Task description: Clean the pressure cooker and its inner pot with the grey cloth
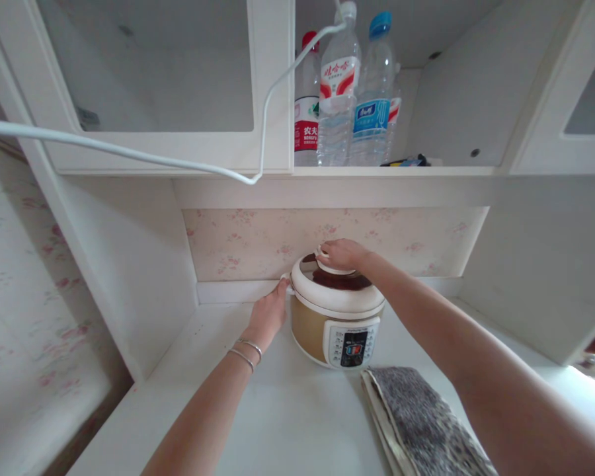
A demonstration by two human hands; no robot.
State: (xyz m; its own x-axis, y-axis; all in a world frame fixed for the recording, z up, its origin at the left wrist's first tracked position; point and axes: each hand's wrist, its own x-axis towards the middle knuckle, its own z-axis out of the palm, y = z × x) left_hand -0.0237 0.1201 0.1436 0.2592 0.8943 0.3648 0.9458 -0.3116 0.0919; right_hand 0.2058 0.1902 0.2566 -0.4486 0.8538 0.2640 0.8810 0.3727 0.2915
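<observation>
A gold and white electric pressure cooker (308,322) stands upright on the white counter, its control panel (352,344) facing me. Its lid (337,301), white with a brown top, sits on the pot. My right hand (344,254) is closed around the white knob on top of the lid. On the cooker's left side, my left hand (269,311) grips the white side handle (288,284), fingers partly hidden behind it. Two silver bracelets (246,354) circle my left wrist.
A folded grey patterned cloth (416,416) lies in front of the cooker, toward the right. Above, an open cabinet shelf (451,170) holds several plastic bottles (338,99). A white cable (178,160) hangs across the upper left. Cabinet walls (530,264) flank the counter (292,423).
</observation>
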